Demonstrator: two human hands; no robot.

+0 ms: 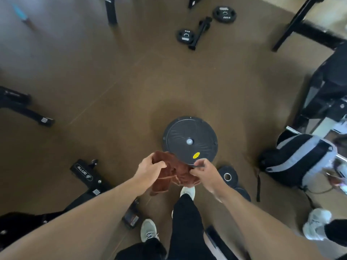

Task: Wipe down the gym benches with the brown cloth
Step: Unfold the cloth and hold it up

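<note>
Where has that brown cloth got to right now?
The brown cloth is bunched between the left hand and right hand, low in the middle of the head view, just in front of the round black disc.

Bare forearms [105,205], no sleeves; black trousers [185,226]; pale grey lace-up sneakers [148,229].

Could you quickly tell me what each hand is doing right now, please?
Left hand: closed, gripping the brown cloth.
Right hand: closed, pinching the same cloth.
</note>
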